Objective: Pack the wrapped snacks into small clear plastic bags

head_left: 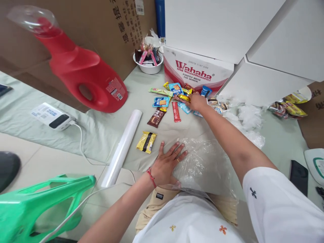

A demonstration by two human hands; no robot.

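My left hand [168, 163] lies flat with its fingers spread, resting on the left edge of a clear plastic sheet [205, 162] that stretches over my lap. My right hand [197, 102] reaches into a pile of wrapped snacks, its fingers curled down beside a gold-wrapped snack [184, 98]; what they grip is hidden. Around it lie blue packets [176, 88], a red snack stick [176, 112] and a long green wrapper [160, 91]. Closer to my left hand are a brown cocoa packet [156, 118] and a yellow packet with a black band [146, 142].
A white plastic roll [123, 148] lies left of the snacks. Beyond stand a red jug [88, 74], a white bowl [149, 68] of snacks and a Wahaha carton [197, 71]. Crumpled clear plastic [249, 118] and a phone [298, 177] lie right. A green stool [45, 202] stands lower left.
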